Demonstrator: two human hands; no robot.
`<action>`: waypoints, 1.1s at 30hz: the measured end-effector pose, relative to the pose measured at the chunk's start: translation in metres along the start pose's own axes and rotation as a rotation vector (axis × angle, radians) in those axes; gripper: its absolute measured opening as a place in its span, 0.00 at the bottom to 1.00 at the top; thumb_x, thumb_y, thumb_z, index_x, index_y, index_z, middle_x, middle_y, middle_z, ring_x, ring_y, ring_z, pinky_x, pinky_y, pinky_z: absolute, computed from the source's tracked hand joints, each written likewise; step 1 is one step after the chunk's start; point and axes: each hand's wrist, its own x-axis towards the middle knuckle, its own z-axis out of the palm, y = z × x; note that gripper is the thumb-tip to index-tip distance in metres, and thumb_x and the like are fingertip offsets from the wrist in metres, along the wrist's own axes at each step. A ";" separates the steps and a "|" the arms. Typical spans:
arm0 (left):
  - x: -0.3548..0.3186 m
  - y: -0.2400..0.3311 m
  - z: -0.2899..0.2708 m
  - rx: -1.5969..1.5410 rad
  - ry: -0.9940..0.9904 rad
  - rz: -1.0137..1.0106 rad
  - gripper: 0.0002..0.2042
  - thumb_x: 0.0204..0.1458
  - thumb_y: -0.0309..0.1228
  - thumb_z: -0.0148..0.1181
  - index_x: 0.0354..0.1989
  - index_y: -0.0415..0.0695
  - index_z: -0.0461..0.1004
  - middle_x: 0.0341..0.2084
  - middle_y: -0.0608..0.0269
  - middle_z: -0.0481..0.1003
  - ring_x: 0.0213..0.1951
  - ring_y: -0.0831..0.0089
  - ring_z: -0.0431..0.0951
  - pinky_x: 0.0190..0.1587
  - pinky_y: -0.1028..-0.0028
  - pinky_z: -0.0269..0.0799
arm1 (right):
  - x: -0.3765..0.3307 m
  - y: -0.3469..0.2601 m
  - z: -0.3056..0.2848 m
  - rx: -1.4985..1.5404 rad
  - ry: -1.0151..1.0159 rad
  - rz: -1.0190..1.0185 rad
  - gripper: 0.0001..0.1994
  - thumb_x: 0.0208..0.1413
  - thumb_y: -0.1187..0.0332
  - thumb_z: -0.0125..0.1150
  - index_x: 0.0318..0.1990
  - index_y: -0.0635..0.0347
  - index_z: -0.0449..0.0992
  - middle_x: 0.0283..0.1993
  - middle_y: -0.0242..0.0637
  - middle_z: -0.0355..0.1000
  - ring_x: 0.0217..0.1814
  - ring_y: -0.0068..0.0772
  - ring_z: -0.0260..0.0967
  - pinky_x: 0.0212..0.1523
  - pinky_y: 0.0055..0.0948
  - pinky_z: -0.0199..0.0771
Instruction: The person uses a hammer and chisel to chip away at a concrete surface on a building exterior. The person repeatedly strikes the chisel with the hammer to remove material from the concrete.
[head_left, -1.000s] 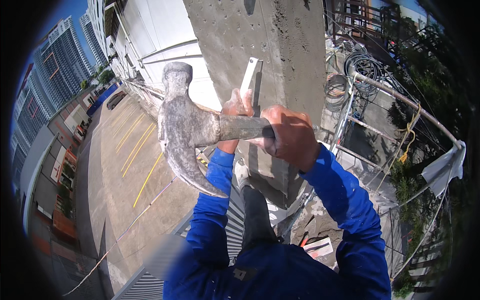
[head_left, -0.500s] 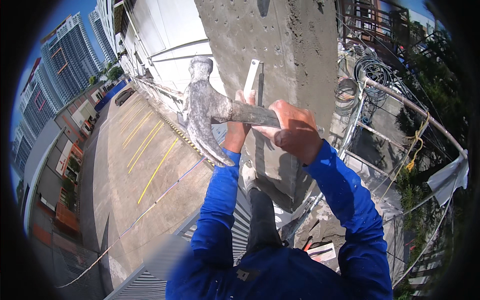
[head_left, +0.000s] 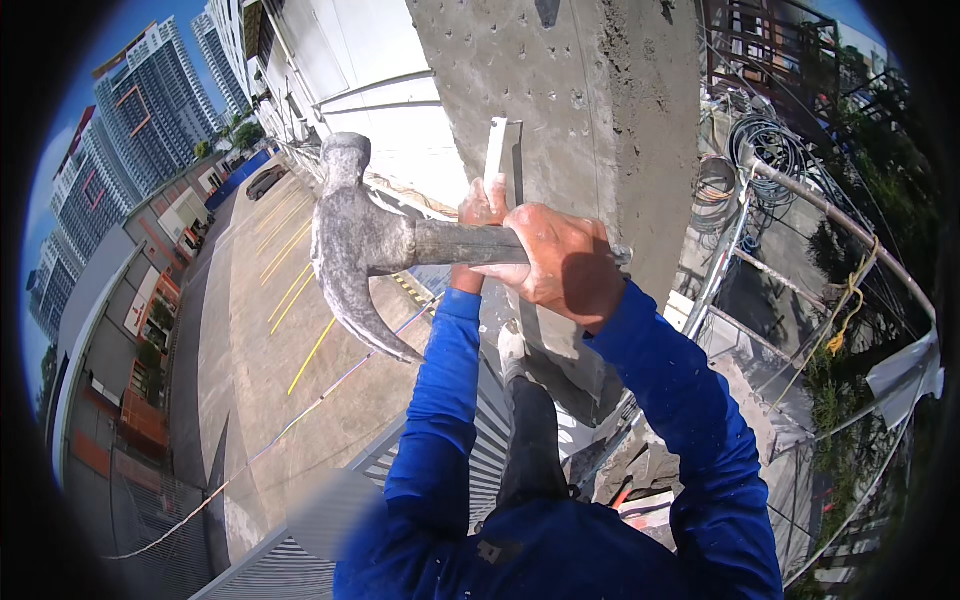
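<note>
Clenches hammer (head_left: 400,242) in right hand (head_left: 565,262), with head (head_left: 345,230) left of grip; behind, grasps seemingly flat strip (head_left: 495,147) in left hand (head_left: 482,203).

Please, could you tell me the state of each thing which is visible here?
Hammer: held, head to the left, claw downward.
Right hand: closed around the hammer's handle.
White strip: nearly upright, lower end covered.
Left hand: gripping the strip's lower end, partly hidden.
Dark cables: coiled.
Yellow rope: hanging.
White sheet: hanging, crumpled.
</note>
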 end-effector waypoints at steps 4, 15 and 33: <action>-0.013 -0.054 0.016 0.338 -0.031 0.098 0.08 0.53 0.28 0.54 0.38 0.37 0.72 0.28 0.46 0.75 0.32 0.46 0.76 0.32 0.55 0.68 | -0.004 0.036 0.030 -0.032 -0.310 0.598 0.25 0.59 0.48 0.56 0.42 0.67 0.71 0.31 0.59 0.75 0.36 0.57 0.76 0.35 0.47 0.75; 0.016 0.046 -0.012 0.084 -0.110 -0.410 0.18 0.61 0.45 0.50 0.39 0.39 0.70 0.24 0.43 0.75 0.32 0.44 0.77 0.33 0.51 0.70 | -0.004 -0.027 -0.004 -0.037 0.106 -0.180 0.22 0.43 0.55 0.74 0.40 0.60 0.73 0.34 0.51 0.75 0.29 0.50 0.76 0.28 0.39 0.74; -0.065 0.050 -0.004 0.155 -0.173 -0.122 0.17 0.60 0.40 0.52 0.39 0.35 0.68 0.19 0.42 0.73 0.25 0.42 0.75 0.27 0.50 0.70 | -0.082 0.050 0.002 -0.028 -0.032 0.499 0.20 0.54 0.52 0.64 0.37 0.62 0.69 0.27 0.47 0.71 0.28 0.54 0.72 0.30 0.45 0.73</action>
